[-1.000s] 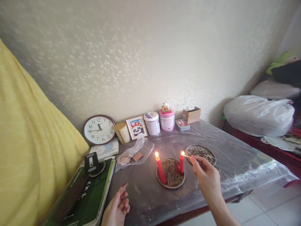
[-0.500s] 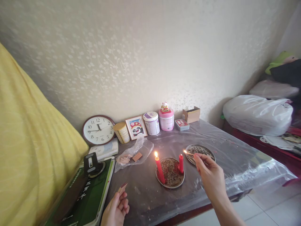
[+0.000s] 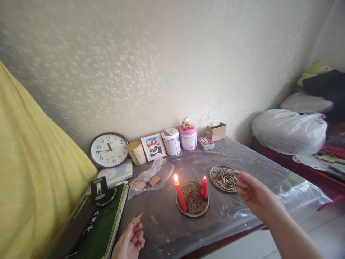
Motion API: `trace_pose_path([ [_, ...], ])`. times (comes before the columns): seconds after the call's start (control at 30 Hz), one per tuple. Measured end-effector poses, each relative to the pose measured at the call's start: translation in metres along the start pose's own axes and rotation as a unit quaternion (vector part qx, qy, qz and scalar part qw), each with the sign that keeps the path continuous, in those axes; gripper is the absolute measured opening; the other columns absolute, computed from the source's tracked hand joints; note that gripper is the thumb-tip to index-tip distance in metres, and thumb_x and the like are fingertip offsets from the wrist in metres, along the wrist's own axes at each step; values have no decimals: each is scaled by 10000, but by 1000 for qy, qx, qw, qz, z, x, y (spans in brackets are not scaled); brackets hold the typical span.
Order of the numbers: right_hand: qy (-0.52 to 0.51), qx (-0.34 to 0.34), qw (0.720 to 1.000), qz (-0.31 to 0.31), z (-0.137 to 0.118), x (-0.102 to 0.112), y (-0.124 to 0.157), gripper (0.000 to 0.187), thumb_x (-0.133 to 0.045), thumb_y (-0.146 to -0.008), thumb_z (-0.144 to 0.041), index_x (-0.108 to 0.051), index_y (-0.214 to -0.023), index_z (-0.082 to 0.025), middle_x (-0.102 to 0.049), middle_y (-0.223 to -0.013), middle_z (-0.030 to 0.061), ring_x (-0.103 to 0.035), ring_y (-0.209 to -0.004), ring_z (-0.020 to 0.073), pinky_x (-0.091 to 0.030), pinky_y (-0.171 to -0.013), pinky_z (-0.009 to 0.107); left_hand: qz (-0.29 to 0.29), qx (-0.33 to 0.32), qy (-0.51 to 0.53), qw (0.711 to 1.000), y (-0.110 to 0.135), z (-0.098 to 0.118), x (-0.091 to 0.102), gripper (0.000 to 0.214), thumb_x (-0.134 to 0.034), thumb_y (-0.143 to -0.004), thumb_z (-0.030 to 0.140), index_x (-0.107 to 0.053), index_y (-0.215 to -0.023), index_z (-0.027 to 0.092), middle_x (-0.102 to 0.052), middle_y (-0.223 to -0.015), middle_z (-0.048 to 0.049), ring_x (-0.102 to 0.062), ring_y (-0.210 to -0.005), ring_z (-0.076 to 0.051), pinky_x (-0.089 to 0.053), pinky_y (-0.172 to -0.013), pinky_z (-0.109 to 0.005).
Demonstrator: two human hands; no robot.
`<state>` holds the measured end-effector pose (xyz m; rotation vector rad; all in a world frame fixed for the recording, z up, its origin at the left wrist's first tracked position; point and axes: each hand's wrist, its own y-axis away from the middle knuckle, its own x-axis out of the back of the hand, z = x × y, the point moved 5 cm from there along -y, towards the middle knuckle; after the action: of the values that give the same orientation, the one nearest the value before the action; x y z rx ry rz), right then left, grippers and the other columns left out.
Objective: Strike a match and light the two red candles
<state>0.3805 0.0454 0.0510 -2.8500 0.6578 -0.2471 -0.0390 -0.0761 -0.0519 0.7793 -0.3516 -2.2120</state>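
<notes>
My right hand (image 3: pixel 253 192) pinched a blurred match (image 3: pixel 231 169) right by the match dish (image 3: pixel 219 173)! My left hand (image 3: pixel 130 239) gripped a small card (image 3: pixel 137 218) toward the tabletop's (image 3: pixel 161 230) near edge. Between them, left candle (image 3: pixel 181 196) and right candle (image 3: pixel 205 189) both burned on one plate (image 3: pixel 192 196); the clock (image 3: pixel 109 149) leaned along the back edge!

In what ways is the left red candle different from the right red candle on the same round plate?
The left candle is taller; the right candle is shorter. The left candle leans toward the picture's left, while the right candle stands nearly upright. The left candle's flame is larger; the right candle's flame is tiny. Both are red, lit and set on one round plate.
</notes>
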Motion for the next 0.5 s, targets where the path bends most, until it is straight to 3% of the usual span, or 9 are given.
trace_pose_path([
  [0.07, 48, 4, 999, 19, 2, 8, -3, 319, -534, -784, -428, -706, -657, -191, -609, -483, -14, -446, -418, 135, -346, -376, 232, -4, -1, 1, 1000, 1, 0, -1, 548, -899, -209, 443, -729, -632, 139, -669, -589, -56, -488, -460, -124, -384, -380, -255],
  [0.23, 195, -20, 978, 72, 18, 21, -11, 175, -665, -606, -377, -719, -626, -212, -650, -545, 37, -551, -542, 223, -361, -503, 290, -9, -5, 1, 1000, 3, 1, -2, 550, -902, -216, 452, -740, -649, 154, -669, -581, -47, -481, -451, -120, -386, -377, -253],
  [0.5, 310, -64, 946, 68, 38, 19, -18, 361, -522, -715, -479, -729, -821, -203, -685, -692, 91, -601, -672, 294, -392, -601, 353, -20, 6, 8, 1000, -3, -1, 5, 545, -907, -237, 454, -748, -660, 148, -665, -570, -49, -477, -442, -124, -391, -372, -262],
])
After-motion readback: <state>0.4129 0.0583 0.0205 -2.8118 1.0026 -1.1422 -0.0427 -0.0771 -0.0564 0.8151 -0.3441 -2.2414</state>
